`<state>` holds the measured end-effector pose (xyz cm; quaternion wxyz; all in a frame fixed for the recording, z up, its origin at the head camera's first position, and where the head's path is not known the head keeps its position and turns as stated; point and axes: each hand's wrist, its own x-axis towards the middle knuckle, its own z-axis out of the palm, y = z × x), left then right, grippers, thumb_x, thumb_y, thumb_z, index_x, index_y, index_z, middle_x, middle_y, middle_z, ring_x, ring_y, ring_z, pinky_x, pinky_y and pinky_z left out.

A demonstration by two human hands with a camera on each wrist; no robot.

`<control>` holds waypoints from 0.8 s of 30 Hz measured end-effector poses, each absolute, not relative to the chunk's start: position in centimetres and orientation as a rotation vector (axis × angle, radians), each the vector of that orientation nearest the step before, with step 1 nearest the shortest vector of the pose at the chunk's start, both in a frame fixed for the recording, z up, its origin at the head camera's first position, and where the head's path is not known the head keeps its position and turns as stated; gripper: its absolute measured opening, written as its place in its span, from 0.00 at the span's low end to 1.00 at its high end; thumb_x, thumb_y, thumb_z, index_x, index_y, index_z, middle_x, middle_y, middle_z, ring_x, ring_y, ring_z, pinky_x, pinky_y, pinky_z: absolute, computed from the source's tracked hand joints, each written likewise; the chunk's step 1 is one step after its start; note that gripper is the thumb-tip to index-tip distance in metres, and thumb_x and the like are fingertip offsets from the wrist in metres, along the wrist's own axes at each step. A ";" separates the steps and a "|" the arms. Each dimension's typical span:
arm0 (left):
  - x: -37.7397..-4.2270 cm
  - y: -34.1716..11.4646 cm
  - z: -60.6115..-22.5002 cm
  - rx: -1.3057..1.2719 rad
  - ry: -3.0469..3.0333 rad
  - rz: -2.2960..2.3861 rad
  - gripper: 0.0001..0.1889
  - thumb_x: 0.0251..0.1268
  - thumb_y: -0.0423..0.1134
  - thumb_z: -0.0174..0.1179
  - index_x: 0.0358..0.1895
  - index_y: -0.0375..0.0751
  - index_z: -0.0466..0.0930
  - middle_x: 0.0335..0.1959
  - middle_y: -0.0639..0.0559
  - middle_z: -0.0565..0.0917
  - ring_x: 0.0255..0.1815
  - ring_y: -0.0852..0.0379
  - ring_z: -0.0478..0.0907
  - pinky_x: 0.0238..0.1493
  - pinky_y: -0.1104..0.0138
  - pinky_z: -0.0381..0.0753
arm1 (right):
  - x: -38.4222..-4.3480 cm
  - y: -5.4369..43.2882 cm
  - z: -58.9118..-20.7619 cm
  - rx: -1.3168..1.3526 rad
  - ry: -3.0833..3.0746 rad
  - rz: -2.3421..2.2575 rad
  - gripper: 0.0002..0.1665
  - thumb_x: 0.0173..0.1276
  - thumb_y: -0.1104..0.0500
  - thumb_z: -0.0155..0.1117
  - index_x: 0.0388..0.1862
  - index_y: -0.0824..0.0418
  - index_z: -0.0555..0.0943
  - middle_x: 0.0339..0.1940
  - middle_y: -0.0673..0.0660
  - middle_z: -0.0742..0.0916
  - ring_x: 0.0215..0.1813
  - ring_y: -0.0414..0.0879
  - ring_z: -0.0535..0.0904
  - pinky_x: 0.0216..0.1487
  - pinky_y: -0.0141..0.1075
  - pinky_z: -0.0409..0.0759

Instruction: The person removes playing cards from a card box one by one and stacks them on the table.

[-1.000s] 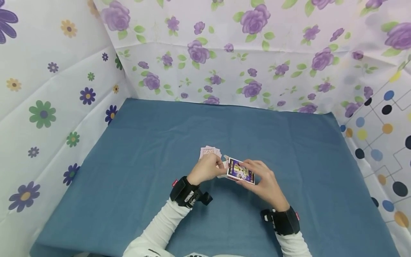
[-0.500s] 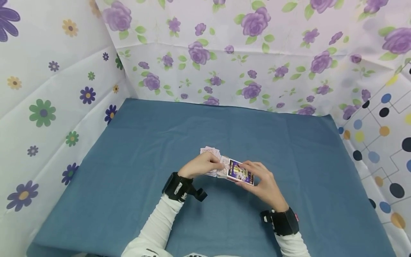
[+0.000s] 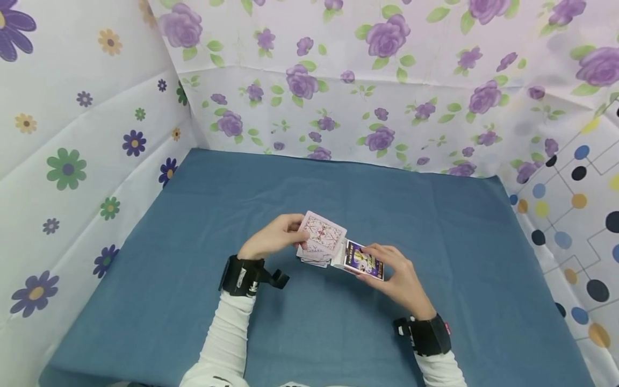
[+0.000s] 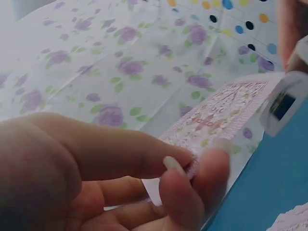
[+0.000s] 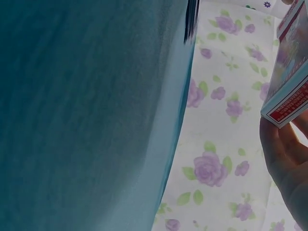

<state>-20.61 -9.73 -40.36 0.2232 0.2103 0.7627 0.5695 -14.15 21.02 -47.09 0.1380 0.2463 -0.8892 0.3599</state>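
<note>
Pinched between the thumb and fingers of my left hand (image 3: 278, 235) are playing cards (image 3: 323, 232) with a red and white patterned back. In the left wrist view the thumb and fingertips press on one end of the cards (image 4: 211, 118). Under them, a loose pile of cards (image 3: 314, 258) lies on the cloth. My right hand (image 3: 396, 274) grips a purple and white card box (image 3: 365, 259) by its sides, its open end turned left toward the pile. The right wrist view shows a lower corner of the box (image 5: 288, 103) and part of that hand.
A blue cloth (image 3: 232, 199) covers the table. White sheets with purple flowers (image 3: 300, 80) hang behind it, with a daisy-patterned sheet (image 3: 72, 231) at left and a dotted one (image 3: 575, 231) at right. Each wrist wears a black camera strap (image 3: 242, 277).
My left hand has drawn cards out of the box's open end and carried them left over the pile. The right hand has stayed almost still with the box.
</note>
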 end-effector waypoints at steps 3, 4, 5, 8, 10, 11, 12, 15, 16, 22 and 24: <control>-21.1 -10.4 -40.8 0.542 2.078 1.637 0.15 0.69 0.29 0.54 0.57 0.30 0.73 0.45 0.38 0.83 0.43 0.53 0.81 0.47 0.63 0.80 | -14.2 21.1 -47.3 0.715 -2.579 1.039 0.32 0.53 0.51 0.78 0.58 0.51 0.81 0.55 0.49 0.84 0.59 0.45 0.76 0.53 0.43 0.75; -21.3 -10.6 -41.0 0.530 2.086 1.645 0.16 0.69 0.29 0.55 0.58 0.31 0.73 0.46 0.38 0.83 0.45 0.51 0.81 0.49 0.62 0.80 | -14.2 21.1 -47.3 0.717 -2.580 1.037 0.32 0.53 0.51 0.78 0.58 0.51 0.81 0.55 0.49 0.84 0.59 0.45 0.76 0.53 0.43 0.75; -21.4 -10.8 -41.3 0.509 2.092 1.656 0.16 0.69 0.30 0.55 0.58 0.32 0.73 0.45 0.39 0.83 0.46 0.47 0.81 0.51 0.60 0.80 | -14.2 21.1 -47.3 0.717 -2.582 1.035 0.32 0.53 0.51 0.78 0.58 0.51 0.81 0.55 0.50 0.84 0.59 0.45 0.77 0.53 0.44 0.75; -22.0 -11.1 -42.3 0.399 2.125 1.692 0.17 0.67 0.30 0.57 0.58 0.33 0.74 0.39 0.42 0.85 0.48 0.35 0.79 0.54 0.51 0.77 | -14.2 21.2 -47.3 0.713 -2.586 1.025 0.32 0.53 0.50 0.78 0.59 0.51 0.81 0.55 0.50 0.84 0.59 0.46 0.77 0.53 0.45 0.76; -22.5 -11.1 -43.2 0.282 2.158 1.711 0.17 0.66 0.32 0.59 0.57 0.34 0.75 0.34 0.46 0.86 0.48 0.33 0.79 0.54 0.47 0.75 | -14.3 21.2 -47.3 0.710 -2.590 1.020 0.33 0.53 0.50 0.78 0.59 0.50 0.81 0.56 0.50 0.84 0.59 0.46 0.76 0.53 0.46 0.75; -22.8 -11.0 -43.8 0.214 2.163 1.725 0.16 0.66 0.32 0.61 0.56 0.34 0.76 0.32 0.48 0.86 0.47 0.32 0.79 0.53 0.47 0.75 | -14.3 21.2 -47.3 0.707 -2.592 1.019 0.33 0.53 0.50 0.78 0.59 0.50 0.81 0.56 0.49 0.84 0.59 0.46 0.76 0.54 0.46 0.75; -23.1 -10.8 -44.3 0.144 2.170 1.734 0.16 0.65 0.33 0.62 0.55 0.34 0.77 0.30 0.50 0.85 0.46 0.34 0.79 0.52 0.48 0.75 | -14.3 21.3 -47.3 0.707 -2.593 1.020 0.33 0.53 0.50 0.78 0.59 0.50 0.81 0.56 0.50 0.84 0.59 0.46 0.76 0.54 0.46 0.75; -24.0 -10.1 -46.1 -0.040 2.210 1.738 0.16 0.62 0.36 0.65 0.51 0.34 0.79 0.24 0.54 0.84 0.36 0.44 0.82 0.44 0.57 0.77 | -14.3 21.2 -47.3 0.704 -2.602 1.031 0.32 0.53 0.50 0.78 0.59 0.50 0.81 0.56 0.50 0.84 0.60 0.47 0.76 0.54 0.47 0.76; -24.2 -9.8 -46.7 -0.088 2.218 1.748 0.15 0.61 0.36 0.66 0.49 0.34 0.80 0.23 0.54 0.83 0.33 0.47 0.81 0.41 0.60 0.77 | -14.2 21.2 -47.3 0.701 -2.606 1.033 0.32 0.53 0.50 0.78 0.59 0.50 0.81 0.56 0.51 0.84 0.60 0.47 0.76 0.54 0.47 0.76; -24.3 -8.3 -48.6 -0.243 2.379 1.718 0.10 0.57 0.35 0.69 0.41 0.35 0.83 0.25 0.48 0.83 0.24 0.56 0.77 0.30 0.67 0.73 | -14.0 21.1 -47.3 0.678 -2.626 1.070 0.32 0.53 0.50 0.78 0.59 0.49 0.81 0.56 0.50 0.84 0.60 0.47 0.76 0.55 0.49 0.76; -24.2 -7.9 -49.0 -0.247 2.478 1.664 0.09 0.56 0.36 0.70 0.38 0.36 0.84 0.27 0.44 0.85 0.25 0.55 0.78 0.29 0.66 0.73 | -14.0 21.0 -47.3 0.678 -2.628 1.069 0.32 0.53 0.50 0.78 0.59 0.49 0.81 0.56 0.49 0.84 0.60 0.46 0.76 0.55 0.49 0.76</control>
